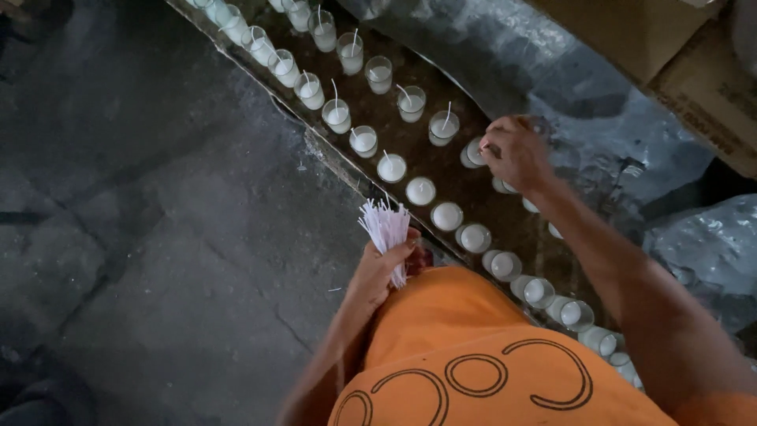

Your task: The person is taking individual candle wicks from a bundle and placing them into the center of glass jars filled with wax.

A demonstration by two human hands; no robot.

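Two rows of small glass cups (420, 191) filled with white wax run slantwise along a dark, narrow tabletop (410, 146), and both hands work beside them. The left hand (378, 272) is curled tight around a bundle of thin white wicks (386, 229), whose loose ends fan out above its fingers; it hangs just off the near edge of the tabletop, over the grey concrete floor (158, 237). The right hand (516, 154) reaches across to the far row with its fingertips pressed together, seemingly pinching a single wick over the wax cup (473, 152) right under them, though the wick itself is too thin to make out clearly. Beyond that hand, farther up the rows, the cups have wicks standing in them (351, 54). On the near side of the hand, toward the person's body, the cups show plain white wax with no wick (474, 237). An orange shirt (473, 355) fills the space below the left hand. Crumpled silvery sheeting (568, 71) and cardboard boxes (694, 71) lie past the right hand.
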